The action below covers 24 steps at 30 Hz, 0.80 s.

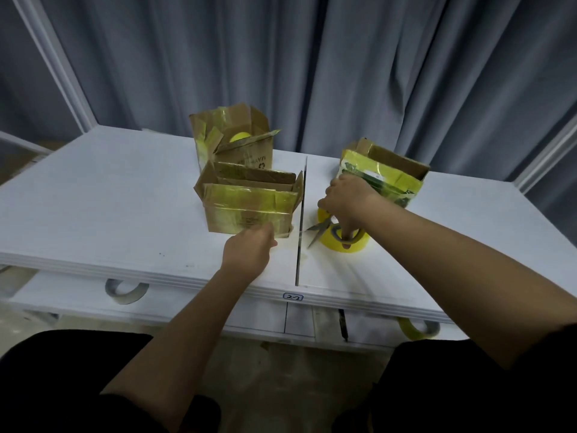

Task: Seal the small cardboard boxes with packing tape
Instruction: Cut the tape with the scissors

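A small label [293,297] on the front edge of the white surface [109,198] reads "2-2". The near brown cardboard box [249,207] has shiny yellow tape across its front, long side running left to right. The left hand [249,250] pinches tape at its bottom corner. The right hand [346,201] grips metal scissors [321,229], blades pointing left, over a round yellow tape roll [343,242]. Two more taped boxes [232,135] stand behind.

Both forearms are bare to above the elbow, the left hand [248,251] and right hand [346,198] wear nothing, and dark black clothing covers the lap.
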Tool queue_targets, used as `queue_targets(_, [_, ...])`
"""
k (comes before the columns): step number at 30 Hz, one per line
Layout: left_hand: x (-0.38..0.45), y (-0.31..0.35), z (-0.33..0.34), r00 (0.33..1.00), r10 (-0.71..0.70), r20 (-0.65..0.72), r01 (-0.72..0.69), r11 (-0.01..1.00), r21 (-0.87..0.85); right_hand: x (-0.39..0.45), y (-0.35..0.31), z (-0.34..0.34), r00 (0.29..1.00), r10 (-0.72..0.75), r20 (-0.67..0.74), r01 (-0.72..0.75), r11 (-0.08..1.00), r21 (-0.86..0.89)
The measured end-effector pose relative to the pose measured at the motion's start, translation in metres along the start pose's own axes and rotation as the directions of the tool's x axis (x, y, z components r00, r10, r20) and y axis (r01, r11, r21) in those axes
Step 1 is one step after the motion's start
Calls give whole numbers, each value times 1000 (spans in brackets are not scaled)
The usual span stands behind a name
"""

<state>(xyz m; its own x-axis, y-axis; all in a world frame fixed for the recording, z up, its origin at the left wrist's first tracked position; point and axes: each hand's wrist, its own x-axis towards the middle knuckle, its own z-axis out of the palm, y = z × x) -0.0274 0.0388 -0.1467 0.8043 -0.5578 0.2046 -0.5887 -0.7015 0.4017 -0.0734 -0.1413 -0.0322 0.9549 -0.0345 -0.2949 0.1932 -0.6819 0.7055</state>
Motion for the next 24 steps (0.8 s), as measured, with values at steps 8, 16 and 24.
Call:
queue_targets(8, [5,-13,-17,997,-79,-24,79,997,2,-16,3,39,994,51,-98,-25,968,249])
queue_targets(16, [-5,-26,-50,994,-111,-20,101,950,-295,-55,-71,84,904,392,-172,-123,624,771])
queue_targets(24, [-37,-12,-78,999,-37,-34,11,818,-575,-37,-85,67,937,348,-44,-108,406,907])
